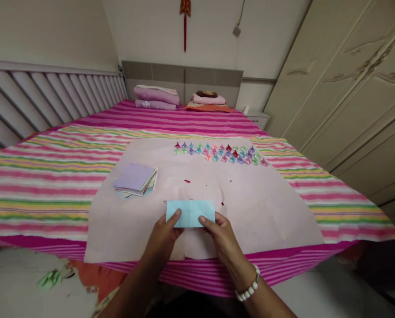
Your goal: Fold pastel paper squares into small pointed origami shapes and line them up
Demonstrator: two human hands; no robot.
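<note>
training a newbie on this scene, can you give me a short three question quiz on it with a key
1. True or false: the left hand and the right hand both hold the light blue paper.

2. Which colour tops the paper stack?
A) dark red
B) lilac
C) bright yellow

3. Fill in the blank: the bracelet with white beads is worn on the ____ arm.

Key: 1. true; 2. B; 3. right

A big striped bed (pixel 171 120) has a grey headboard (pixel 214 76) by a pale wall (pixel 144 31). A tall cream closet (pixel 333 101) stands on the right, and a railing (pixel 51 69) with bars runs along the left.
</note>
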